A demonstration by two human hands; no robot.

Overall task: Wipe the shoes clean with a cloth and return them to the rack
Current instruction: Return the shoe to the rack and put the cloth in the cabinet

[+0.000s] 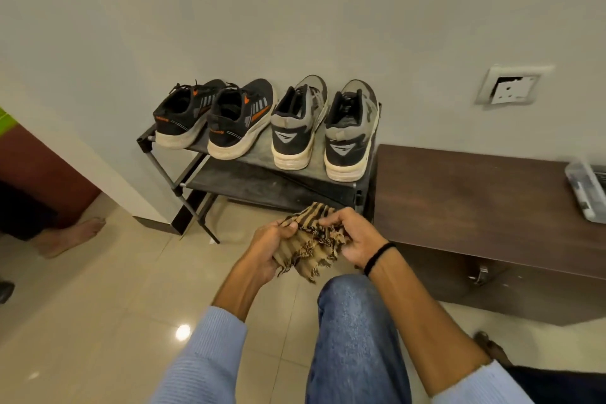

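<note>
Striped cloth (311,243) bunched btwn both hands: left hand (272,249) grips, right hand (352,236) pinches edge, above knee.

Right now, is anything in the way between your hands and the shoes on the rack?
Nothing visible is. The left hand and right hand hold the striped brown frayed cloth low in front of the black metal rack; the black-and-orange sneakers and grey sneakers sit on its top shelf, heels outward.
</note>
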